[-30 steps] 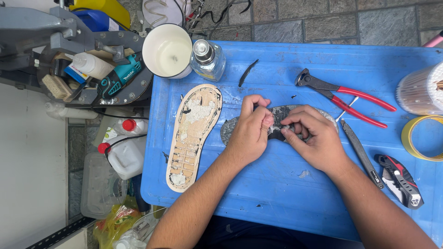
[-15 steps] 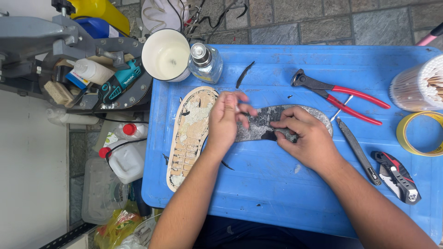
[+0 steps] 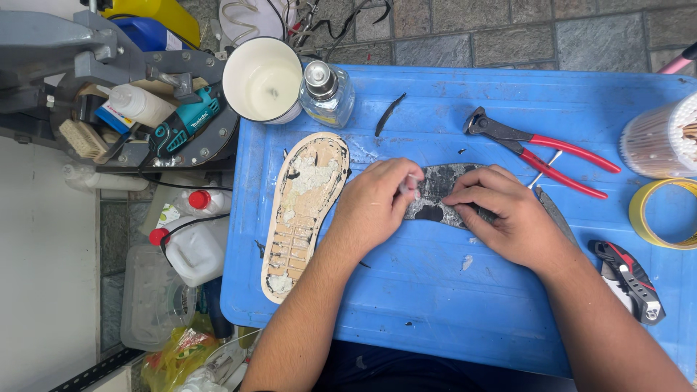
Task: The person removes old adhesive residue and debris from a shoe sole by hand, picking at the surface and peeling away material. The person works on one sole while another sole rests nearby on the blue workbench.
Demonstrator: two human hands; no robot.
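Left hand (image 3: 374,199) fingers pinch a small white wad (image 3: 411,189) against the dark worn insole piece (image 3: 443,196), which lies flat on the blue tabletop (image 3: 435,305). Right hand (image 3: 512,218) fingers press down on that piece, curled narrow. Tan shoe sole (image 3: 301,210) just left of left fingers, red-handled nippers (image 3: 541,149) beyond right fingers

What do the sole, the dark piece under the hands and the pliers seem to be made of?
Sole: probably rubber, tan and matte; its moulded grid is crusted with pale, cracked residue, perhaps old glue.
Dark piece: thin and flat, grey-black, mottled and scuffed; maybe rubber or leather, I cannot tell which.
Pliers: dark, dull metal head, with glossy red handles that look plastic-coated.
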